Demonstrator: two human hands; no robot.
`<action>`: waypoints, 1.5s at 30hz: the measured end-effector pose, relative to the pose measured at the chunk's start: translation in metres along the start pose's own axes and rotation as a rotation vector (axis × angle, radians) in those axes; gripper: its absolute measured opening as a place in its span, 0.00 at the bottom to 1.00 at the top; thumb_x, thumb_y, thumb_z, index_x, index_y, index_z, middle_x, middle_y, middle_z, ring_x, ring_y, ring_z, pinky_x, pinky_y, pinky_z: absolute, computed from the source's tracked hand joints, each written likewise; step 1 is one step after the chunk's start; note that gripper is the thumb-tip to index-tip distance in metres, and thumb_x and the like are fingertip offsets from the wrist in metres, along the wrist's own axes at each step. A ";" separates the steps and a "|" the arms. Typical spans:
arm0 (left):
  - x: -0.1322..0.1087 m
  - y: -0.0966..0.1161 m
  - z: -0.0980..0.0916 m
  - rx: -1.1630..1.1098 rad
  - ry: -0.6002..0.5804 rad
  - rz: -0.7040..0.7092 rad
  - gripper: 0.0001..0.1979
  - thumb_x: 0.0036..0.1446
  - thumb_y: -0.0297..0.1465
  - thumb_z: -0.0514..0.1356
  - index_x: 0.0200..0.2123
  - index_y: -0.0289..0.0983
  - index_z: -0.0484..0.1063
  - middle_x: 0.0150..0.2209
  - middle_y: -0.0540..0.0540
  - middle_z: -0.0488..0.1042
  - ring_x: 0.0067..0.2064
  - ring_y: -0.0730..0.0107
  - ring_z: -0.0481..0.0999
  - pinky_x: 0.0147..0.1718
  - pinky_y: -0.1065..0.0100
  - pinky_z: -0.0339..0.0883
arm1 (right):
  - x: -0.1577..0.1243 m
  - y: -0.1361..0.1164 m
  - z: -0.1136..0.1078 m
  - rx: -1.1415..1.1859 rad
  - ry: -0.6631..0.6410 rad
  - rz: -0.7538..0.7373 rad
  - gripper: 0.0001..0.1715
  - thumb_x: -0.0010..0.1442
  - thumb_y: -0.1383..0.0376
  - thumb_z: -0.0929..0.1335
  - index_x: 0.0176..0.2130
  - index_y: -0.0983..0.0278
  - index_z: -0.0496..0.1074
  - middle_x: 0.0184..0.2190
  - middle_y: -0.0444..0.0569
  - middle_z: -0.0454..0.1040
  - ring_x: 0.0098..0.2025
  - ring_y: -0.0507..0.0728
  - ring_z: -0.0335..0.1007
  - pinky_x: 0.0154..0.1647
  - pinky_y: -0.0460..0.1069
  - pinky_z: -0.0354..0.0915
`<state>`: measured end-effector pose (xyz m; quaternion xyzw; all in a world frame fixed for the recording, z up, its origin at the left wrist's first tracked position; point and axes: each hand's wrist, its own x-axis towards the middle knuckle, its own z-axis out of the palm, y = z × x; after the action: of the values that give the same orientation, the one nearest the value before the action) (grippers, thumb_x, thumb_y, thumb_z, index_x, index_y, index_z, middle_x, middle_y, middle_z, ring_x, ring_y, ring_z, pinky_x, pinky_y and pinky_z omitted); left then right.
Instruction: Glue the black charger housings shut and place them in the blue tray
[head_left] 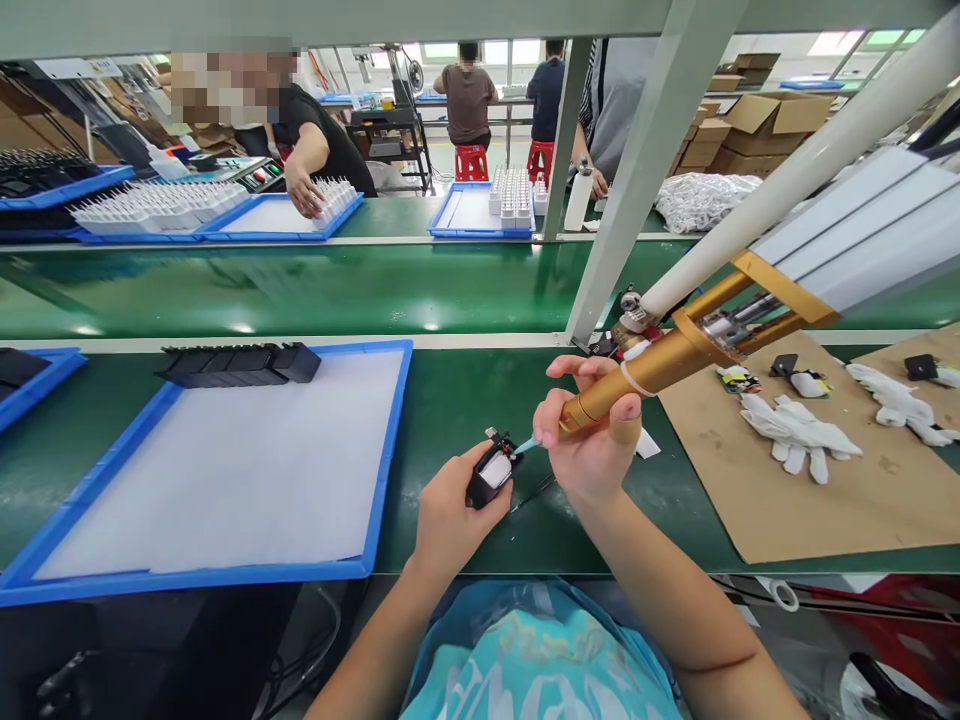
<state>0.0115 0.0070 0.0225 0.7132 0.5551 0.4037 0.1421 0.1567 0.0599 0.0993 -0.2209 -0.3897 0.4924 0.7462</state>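
Observation:
My left hand (454, 515) grips a small black plastic housing (493, 474) with a white block and some wiring inside it. In my right hand (592, 440) is a gold-coloured dispensing gun (637, 385), fingers wrapped round its barrel. Its thin light-blue nozzle (526, 446) reaches down to the housing's upper right edge, at or very near the parts inside. A pair of dark tweezers (534, 492) lies on the green bench just right of the housing. What comes out of the nozzle tip is too small to tell.
To the left, a blue-rimmed tray (373, 515) holds a row of black housings (240, 365) along its far edge. White gloves (799, 432) and small circuit parts (739, 378) lie on cardboard (825, 510) at right. A slanting metal post (652, 170) stands ahead. Co-workers sit beyond the conveyor (315, 290).

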 end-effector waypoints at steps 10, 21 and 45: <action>0.003 -0.005 0.009 -0.041 -0.012 -0.103 0.18 0.52 0.31 0.62 0.47 0.40 0.68 0.38 0.48 0.79 0.30 0.71 0.77 0.31 0.70 0.72 | -0.003 -0.002 0.009 0.023 0.006 0.055 0.26 0.53 0.42 0.66 0.43 0.56 0.65 0.39 0.42 0.70 0.16 0.45 0.61 0.18 0.47 0.61; 0.011 0.008 0.016 -0.195 0.060 -0.004 0.18 0.53 0.33 0.63 0.47 0.39 0.67 0.40 0.46 0.79 0.36 0.67 0.80 0.34 0.69 0.73 | -0.008 -0.002 0.020 0.090 -0.048 0.103 0.26 0.51 0.41 0.68 0.40 0.56 0.63 0.39 0.42 0.69 0.17 0.46 0.61 0.19 0.48 0.60; 0.013 -0.043 -0.004 -0.207 -0.246 -0.232 0.20 0.65 0.41 0.52 0.57 0.43 0.68 0.60 0.45 0.69 0.62 0.59 0.66 0.60 0.57 0.61 | -0.001 -0.013 -0.033 -0.025 0.049 0.016 0.27 0.54 0.41 0.63 0.46 0.53 0.68 0.38 0.43 0.67 0.16 0.47 0.56 0.18 0.49 0.57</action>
<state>-0.0205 0.0322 0.0024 0.6701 0.5675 0.3495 0.3267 0.1905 0.0549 0.0882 -0.2454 -0.3757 0.4876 0.7489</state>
